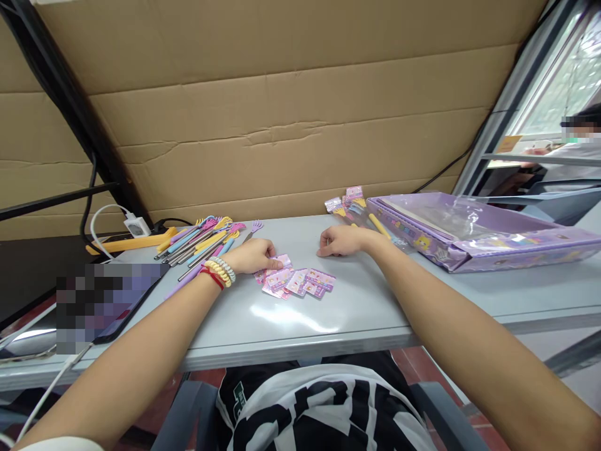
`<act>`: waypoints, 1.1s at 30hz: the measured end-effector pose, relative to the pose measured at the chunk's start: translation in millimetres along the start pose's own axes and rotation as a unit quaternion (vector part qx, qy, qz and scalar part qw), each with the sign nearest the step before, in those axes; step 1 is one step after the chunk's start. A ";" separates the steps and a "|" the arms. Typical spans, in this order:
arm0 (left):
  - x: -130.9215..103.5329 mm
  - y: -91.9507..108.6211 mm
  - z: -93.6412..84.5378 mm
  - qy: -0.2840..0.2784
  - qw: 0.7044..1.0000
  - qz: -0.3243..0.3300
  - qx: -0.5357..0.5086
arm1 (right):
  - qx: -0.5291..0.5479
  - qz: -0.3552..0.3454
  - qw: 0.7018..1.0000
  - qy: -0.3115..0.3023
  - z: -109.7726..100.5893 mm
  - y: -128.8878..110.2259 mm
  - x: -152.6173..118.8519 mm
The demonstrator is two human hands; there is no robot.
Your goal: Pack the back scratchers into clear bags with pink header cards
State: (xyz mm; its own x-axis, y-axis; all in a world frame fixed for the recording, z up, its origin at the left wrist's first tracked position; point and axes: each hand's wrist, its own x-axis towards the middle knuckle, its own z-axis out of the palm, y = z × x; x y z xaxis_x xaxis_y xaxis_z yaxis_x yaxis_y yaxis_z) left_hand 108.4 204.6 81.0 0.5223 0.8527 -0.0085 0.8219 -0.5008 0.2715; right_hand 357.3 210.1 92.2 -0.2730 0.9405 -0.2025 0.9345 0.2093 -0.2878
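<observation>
My left hand (253, 257), with beaded bracelets and a red cord at its wrist, is at the left edge of a loose pile of small pink and purple printed cards (297, 282). Its thumb presses over a pink card (283, 259) at the pile's upper edge, fingers bent beneath. To the right, apart from the pile, my right hand (340, 241) rests low over the table with fingers curled together; anything inside them is hidden. Beside my left wrist lies a heap of forks (201, 241) with coloured handles and metal shafts.
A purple printed box (441, 247) with clear plastic stands right, beside bagged yellow-handled pieces with cards (357, 210). A tablet-like device (131, 307), white charger (137, 224) and cables lie left. Cardboard (291, 138) walls the back of the grey table (300, 344). Another person (575, 150) sits far right.
</observation>
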 end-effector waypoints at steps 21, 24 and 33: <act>-1.5 -21.0 -22.5 0.261 0.965 0.015 0.010 | 0.077 -0.198 0.950 0.228 6.4 -19.8 -2.6; -5.7 -52.8 -39.6 0.271 0.955 -0.106 0.058 | 0.055 -0.172 0.953 0.245 0.8 -12.7 -4.3; -3.7 -93.9 -39.9 0.097 0.945 -0.289 0.120 | -0.044 -0.153 0.981 0.110 10.3 -8.9 6.8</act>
State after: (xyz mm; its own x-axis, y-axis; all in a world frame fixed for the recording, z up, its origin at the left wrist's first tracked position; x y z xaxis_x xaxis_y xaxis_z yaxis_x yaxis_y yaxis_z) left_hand 20.3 254.4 94.0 -0.0612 0.9937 0.0940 0.9972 0.0567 0.0490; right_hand 344.9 211.8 83.7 -0.4973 0.8628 0.0907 0.8349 0.5044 -0.2203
